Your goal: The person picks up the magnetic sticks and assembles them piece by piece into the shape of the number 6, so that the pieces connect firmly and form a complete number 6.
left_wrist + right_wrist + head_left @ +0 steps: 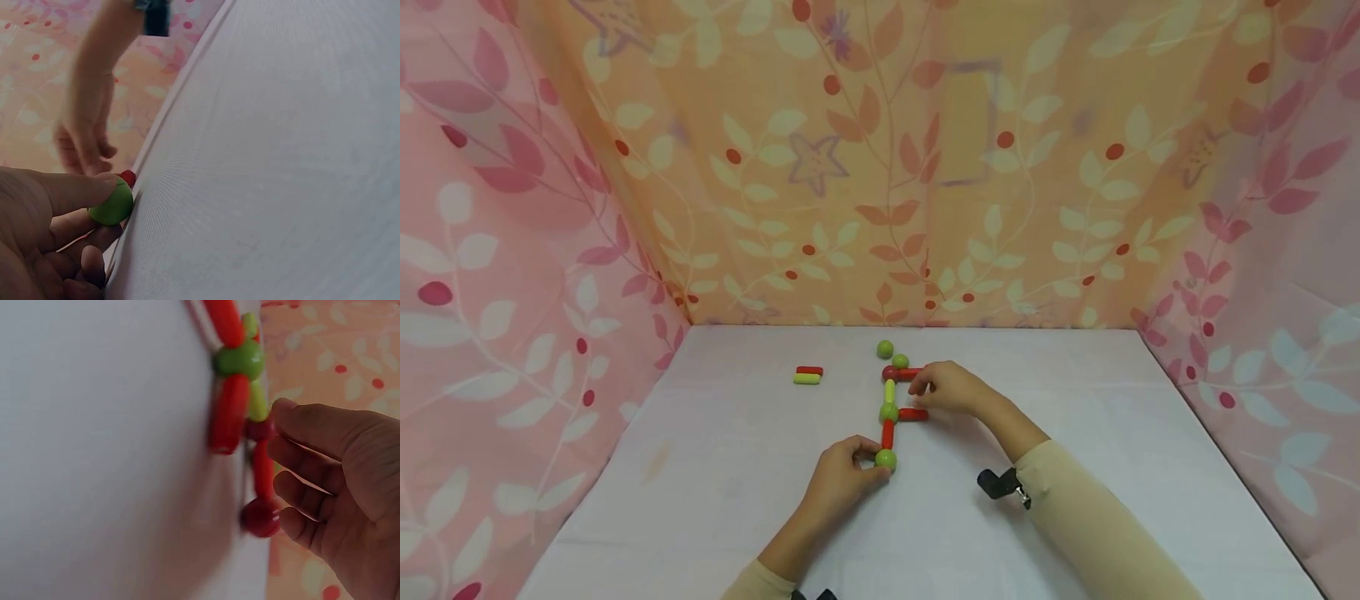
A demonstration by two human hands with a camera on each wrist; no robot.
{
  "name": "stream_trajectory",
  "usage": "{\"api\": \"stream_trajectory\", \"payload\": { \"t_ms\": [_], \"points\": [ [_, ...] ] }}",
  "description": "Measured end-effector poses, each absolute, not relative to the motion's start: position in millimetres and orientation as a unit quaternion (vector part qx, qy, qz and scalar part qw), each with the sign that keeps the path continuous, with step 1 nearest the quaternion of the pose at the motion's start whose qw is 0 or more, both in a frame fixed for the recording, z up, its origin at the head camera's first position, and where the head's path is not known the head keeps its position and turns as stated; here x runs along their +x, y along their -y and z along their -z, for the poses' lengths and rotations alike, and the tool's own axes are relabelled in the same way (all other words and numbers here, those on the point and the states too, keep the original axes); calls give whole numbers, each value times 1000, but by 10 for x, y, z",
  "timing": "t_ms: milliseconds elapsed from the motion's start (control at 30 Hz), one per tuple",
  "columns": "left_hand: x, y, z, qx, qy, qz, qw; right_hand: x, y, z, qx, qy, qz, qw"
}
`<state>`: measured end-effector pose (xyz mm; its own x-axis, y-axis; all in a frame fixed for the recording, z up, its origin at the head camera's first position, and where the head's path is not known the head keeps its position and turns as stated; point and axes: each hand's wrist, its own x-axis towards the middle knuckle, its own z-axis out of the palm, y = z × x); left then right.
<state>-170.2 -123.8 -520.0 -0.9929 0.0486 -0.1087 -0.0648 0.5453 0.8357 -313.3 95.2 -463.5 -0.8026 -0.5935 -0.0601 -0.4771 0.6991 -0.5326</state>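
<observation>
A connected figure of balls and short rods lies on the white table. My left hand (838, 479) pinches its nearest green ball (886, 460) between thumb and fingers. From that ball a red rod (887, 434) runs to the middle green ball (889, 412), which bears a red side rod (913, 414). Beyond it, a yellow-green rod (890, 391) meets a dark red ball (891, 374). My right hand (951, 387) hovers with loosely bent fingers beside the far red rod (263, 469) and its red end ball (261, 517); I cannot tell whether it touches them.
Two loose-looking green balls (885, 349) are at the figure's far end. Left of it, a red rod (809, 369) and a yellow-green rod (807, 378) lie side by side. Floral cloth walls (910, 167) enclose the table's back and sides.
</observation>
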Motion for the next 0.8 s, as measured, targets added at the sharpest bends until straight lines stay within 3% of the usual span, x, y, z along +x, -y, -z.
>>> {"api": "stream_trajectory", "payload": {
  "t_ms": [333, 667, 800],
  "points": [
    [-1689, 1155, 5198, 8, -876, -481, 42, -3549, -546, 4196, -350, -899, 242, 104],
    [-1669, 1084, 5193, 18, -880, -474, 32, -3921, -173, 4333, -300, -887, 315, 152],
    [-1663, 1082, 5216, 25, -882, -470, 27, -3996, -32, 4468, -291, -878, 354, 137]
  ]
}}
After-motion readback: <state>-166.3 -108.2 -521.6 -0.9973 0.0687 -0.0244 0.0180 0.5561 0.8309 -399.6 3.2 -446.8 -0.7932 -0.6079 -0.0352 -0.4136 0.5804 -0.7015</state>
